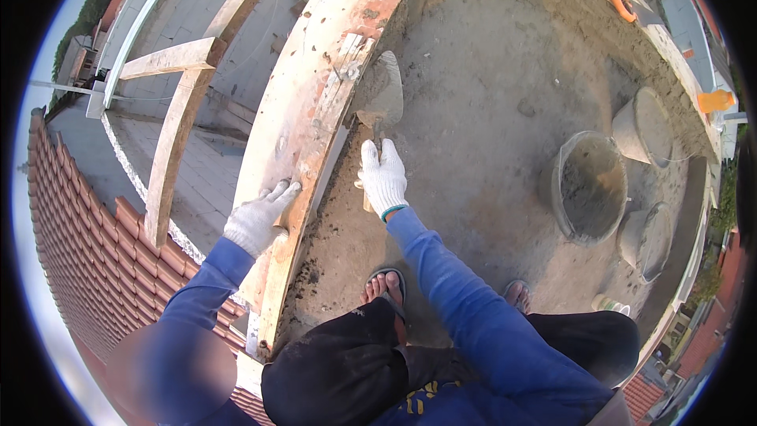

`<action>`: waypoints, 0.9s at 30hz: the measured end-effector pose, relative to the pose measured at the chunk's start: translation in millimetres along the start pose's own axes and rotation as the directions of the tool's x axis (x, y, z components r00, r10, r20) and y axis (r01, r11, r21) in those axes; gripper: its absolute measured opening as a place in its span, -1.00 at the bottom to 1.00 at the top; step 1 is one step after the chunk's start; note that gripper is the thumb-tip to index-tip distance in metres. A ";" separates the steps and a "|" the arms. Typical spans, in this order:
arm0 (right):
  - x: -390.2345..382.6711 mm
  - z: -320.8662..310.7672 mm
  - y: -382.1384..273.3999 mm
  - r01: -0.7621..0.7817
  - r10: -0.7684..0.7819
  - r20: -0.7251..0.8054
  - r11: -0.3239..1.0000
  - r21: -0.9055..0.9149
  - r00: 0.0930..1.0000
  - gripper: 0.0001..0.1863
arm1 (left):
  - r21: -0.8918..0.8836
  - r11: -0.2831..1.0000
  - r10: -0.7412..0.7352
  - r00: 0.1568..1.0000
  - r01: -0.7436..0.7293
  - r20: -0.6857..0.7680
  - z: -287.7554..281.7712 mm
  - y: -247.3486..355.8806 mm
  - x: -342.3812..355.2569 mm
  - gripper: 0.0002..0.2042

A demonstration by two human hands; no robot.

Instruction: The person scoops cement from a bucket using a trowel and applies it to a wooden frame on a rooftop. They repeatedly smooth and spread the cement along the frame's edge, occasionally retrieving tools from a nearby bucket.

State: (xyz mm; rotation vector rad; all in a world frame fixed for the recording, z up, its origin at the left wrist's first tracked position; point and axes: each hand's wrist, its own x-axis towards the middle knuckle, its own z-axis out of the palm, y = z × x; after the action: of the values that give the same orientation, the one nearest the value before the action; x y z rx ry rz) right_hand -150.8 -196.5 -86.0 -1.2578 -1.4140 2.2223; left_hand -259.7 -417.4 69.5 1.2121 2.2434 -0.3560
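Note:
In a white knit glove, my right hand (384, 177) is closed round the handle of a pointed trowel (384, 88). The trowel's grey, mortar-smeared blade points away from me, close beside the wooden board along the wall's edge. My left hand (256, 217), gloved the same way, lies on the mortar-stained wall top with fingers stretched out, its fingertips at the wooden board (303, 225). That board runs along the inner side of the pale wall top (276, 122). The tip of the handle is mostly hidden by my glove.
Right of me stand a large tub of grey mortar (591, 188) and two buckets (648, 128), (648, 241). An orange bottle (716, 101) sits on the far-right ledge. Beyond the left wall are timber beams (177, 134) and a lower tiled roof (102, 244).

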 end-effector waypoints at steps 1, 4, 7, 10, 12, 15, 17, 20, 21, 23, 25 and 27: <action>-14.5 1.1 0.3 -0.007 0.009 0.047 0.999 -0.039 0.999 -0.50 | 0.012 1.000 -0.006 1.000 0.006 0.002 0.8 0.4 0.7 0.02; -49.8 4.1 2.5 -0.054 0.053 0.106 0.998 0.011 0.993 -0.62 | -0.011 0.998 -0.063 0.995 0.064 0.080 -3.3 4.7 4.3 0.03; -67.9 -14.0 6.9 -0.181 0.158 0.190 0.977 0.110 0.969 -0.67 | 0.002 0.997 -0.072 0.993 0.072 0.090 -2.0 4.8 5.4 0.02; -67.7 -49.4 -0.4 -0.289 0.271 0.166 0.952 0.101 0.948 -0.69 | -0.010 0.998 -0.068 0.995 0.068 0.067 -2.5 6.1 4.2 0.03; -53.8 -78.9 -9.4 -0.333 0.317 0.110 0.926 0.179 0.942 -0.66 | -0.007 0.999 -0.046 0.998 0.047 0.048 1.5 2.6 4.1 0.03; -28.8 -126.7 -40.6 -0.129 0.183 -0.074 0.879 0.460 0.980 -0.62 | -0.009 0.999 -0.045 0.997 0.046 0.060 -3.0 9.3 8.6 0.03; -19.4 -149.0 -92.1 0.060 0.032 -0.206 0.903 0.426 0.978 -0.75 | -0.009 0.998 -0.065 0.995 0.066 0.079 -3.7 10.5 5.8 0.03; -5.5 -166.7 -152.7 0.367 -0.243 -0.578 0.924 0.107 0.779 -0.61 | -0.002 0.997 -0.070 0.994 0.071 0.082 -4.5 6.8 1.4 0.04; 5.9 -173.6 -160.4 0.474 -0.293 -0.639 0.871 0.128 0.711 -0.51 | -0.004 0.998 -0.061 0.995 0.061 0.079 -0.9 4.2 3.2 0.04; 25.3 -160.3 -172.3 0.430 -0.264 -0.745 0.902 0.034 0.613 -0.47 | 0.002 0.999 -0.054 0.996 0.054 0.067 4.4 -2.5 -2.1 0.04; 64.1 -151.4 -157.1 0.321 -0.281 -0.810 0.939 -0.121 0.515 -0.38 | 0.017 0.999 -0.028 0.998 0.027 0.048 5.7 -4.6 0.6 0.04; 88.6 -111.9 -137.4 -0.009 -0.229 -0.761 0.956 -0.295 0.607 -0.35 | 0.009 0.998 -0.066 0.993 0.065 0.102 0.3 2.6 9.3 0.04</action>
State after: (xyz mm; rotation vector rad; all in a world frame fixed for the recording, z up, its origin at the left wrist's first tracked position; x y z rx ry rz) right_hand -153.8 -3.9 -39.7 -1.8506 -1.3463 1.0892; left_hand -261.5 -409.8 63.9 1.0998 2.1986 -0.4406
